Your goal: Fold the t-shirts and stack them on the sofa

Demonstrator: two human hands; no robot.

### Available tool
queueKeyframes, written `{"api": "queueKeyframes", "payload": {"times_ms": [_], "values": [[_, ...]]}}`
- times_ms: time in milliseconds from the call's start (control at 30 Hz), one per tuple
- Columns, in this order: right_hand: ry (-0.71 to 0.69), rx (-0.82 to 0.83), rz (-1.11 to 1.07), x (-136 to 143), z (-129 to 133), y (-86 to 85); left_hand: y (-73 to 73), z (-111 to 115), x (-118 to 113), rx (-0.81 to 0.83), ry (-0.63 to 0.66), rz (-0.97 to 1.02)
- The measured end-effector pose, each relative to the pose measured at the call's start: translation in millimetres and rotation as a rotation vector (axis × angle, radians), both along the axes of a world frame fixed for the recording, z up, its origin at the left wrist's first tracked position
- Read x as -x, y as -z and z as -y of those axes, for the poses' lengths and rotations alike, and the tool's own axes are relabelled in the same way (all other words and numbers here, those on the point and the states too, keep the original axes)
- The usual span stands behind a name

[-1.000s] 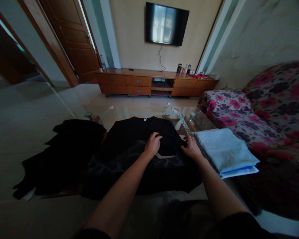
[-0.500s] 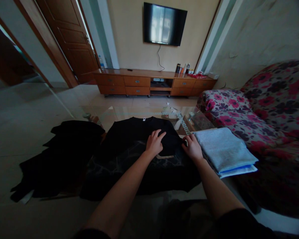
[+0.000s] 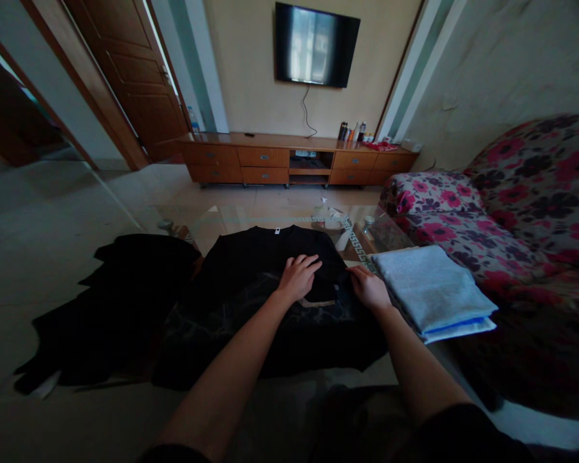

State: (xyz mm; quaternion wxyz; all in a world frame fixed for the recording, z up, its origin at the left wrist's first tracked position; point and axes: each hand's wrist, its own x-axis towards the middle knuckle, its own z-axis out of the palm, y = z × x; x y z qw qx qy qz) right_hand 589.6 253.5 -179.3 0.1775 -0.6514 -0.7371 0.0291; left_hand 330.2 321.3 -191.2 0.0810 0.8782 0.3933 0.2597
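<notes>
A black shirt [image 3: 251,257] with a small white neck label lies spread on the glass table [image 3: 222,222], its collar toward the far side. My left hand [image 3: 299,276] rests on the middle of the shirt, palm down, fingers apart. At the shirt's right edge, my right hand [image 3: 369,288] has its fingers pressed together on the black cloth. Folded grey-blue cloths [image 3: 434,289] are stacked just right of my right hand. More black clothing [image 3: 120,308] lies in a dark heap to the left.
A floral sofa [image 3: 511,218] stands at the right. Beyond the table is a low wooden cabinet [image 3: 265,157] with bottles [image 3: 350,133] on it, under a wall-mounted television [image 3: 316,45]. A brown door [image 3: 130,71] is at the upper left.
The fingers of my right hand have closed together on the shirt's edge. My left hand has barely moved on the cloth. The view has shifted slightly.
</notes>
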Motion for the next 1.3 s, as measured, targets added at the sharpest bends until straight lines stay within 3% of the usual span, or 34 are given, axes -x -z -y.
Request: {"api": "queueKeyframes", "payload": {"times_ms": [200, 400, 533, 700, 800, 967, 1100, 1300], "values": [[0.123, 0.033, 0.096, 4.2, -1.2, -3.0, 2.5, -2.2, 7.1, 0.037, -0.017, -0.093], [0.196, -0.082, 0.13, 10.3, 1.1, -7.9, -3.6, -0.1, -1.5, 0.039, -0.113, -0.1], [0.174, 0.013, 0.121, 7.1, 3.2, -7.6, -2.5, -0.2, 3.2, -0.025, -0.099, -0.093], [0.196, 0.096, 0.063, 2.7, -7.0, -10.4, 3.1, -2.2, 9.3, 0.118, -0.118, -0.027], [0.202, 0.002, 0.024, 10.5, -33.0, -17.7, 4.0, -0.9, 4.8, 0.122, -0.188, 0.066], [-0.092, 0.021, 0.051, 41.2, -105.1, -30.4, 5.1, 6.7, -6.6, 0.099, -0.265, 0.017], [-0.232, 0.138, 0.158, 61.4, -157.7, -34.1, 6.1, 9.5, -8.3, 0.102, -0.256, -0.026], [-0.182, 0.338, 0.413, 52.1, -199.8, -37.2, 8.2, 2.8, -4.2, 0.103, -0.246, -0.026]]}}
